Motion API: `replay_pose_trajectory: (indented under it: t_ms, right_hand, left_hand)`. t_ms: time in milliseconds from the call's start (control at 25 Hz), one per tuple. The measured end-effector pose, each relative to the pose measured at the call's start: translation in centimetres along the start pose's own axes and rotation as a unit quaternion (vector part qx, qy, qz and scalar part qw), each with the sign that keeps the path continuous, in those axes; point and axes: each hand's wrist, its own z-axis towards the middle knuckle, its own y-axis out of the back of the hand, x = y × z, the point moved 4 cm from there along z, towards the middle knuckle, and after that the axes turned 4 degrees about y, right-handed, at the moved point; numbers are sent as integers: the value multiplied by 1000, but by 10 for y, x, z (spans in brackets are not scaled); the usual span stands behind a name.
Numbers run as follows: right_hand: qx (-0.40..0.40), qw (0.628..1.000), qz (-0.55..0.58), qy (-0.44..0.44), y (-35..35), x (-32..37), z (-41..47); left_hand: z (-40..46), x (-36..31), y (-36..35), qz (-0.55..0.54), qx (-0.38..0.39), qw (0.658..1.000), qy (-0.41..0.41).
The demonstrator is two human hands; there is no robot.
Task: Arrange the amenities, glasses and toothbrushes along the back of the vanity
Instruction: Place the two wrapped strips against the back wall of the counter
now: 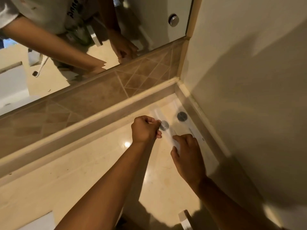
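— Hands first: where, and holding what?
— Left hand (146, 128) fisted, pinching one end of a blurred white packet (167, 136); right hand (187, 155) curled over the other end.
— And the packet?
— Low over the vanity top (83, 180), near the back corner by the side wall (249, 97).
— Anything beside it?
— Second white packet (194, 130) flat along the wall. Two grey round seals (182, 116), too blurred to identify.

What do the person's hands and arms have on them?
Nothing at all. The left hand and right hand are bare: no gloves, rings, watch or bracelets. Both forearms are uncovered. The mirror shows a light short-sleeved shirt with dark lettering.
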Motion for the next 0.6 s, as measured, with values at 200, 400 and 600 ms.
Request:
replay_pose_trajectory:
  t_ms: [200,400,600]
  right_hand:
    - [-3,999,-34,-23,-6,6,4]
    - [7,999,-28,29,-9,14,-3]
    - [28,999,-35,15,-13,12,-4]
  left_hand:
    - [5,-6,-2,156,-55,980,-109]
    - [-12,4,-7,436,-74,809,-388]
    - [-8,19,-12,492,-34,774,-396]
